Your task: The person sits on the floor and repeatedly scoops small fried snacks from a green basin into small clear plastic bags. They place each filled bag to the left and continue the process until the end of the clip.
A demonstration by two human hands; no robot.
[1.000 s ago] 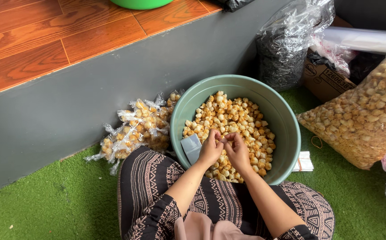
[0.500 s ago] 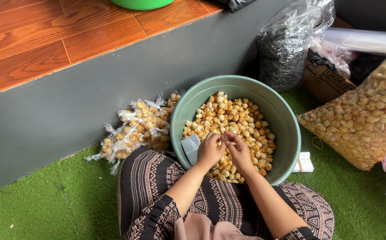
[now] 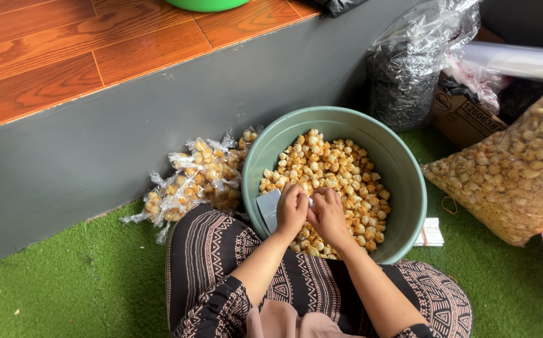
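Left hand (image 3: 291, 211) and right hand (image 3: 327, 216) met over the green tub (image 3: 403, 181) of snack puffs (image 3: 340, 169), pinching a small clear wrapper (image 3: 311, 201) (contents hidden), filled packets (image 3: 196, 178) lay beside.

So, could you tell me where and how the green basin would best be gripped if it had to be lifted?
Probably by the rim, at the far side and the right side, coming from above. The basin is round with no handles in view, it is heaped with snacks, and both hands, left and right, and a lap block the near edge.
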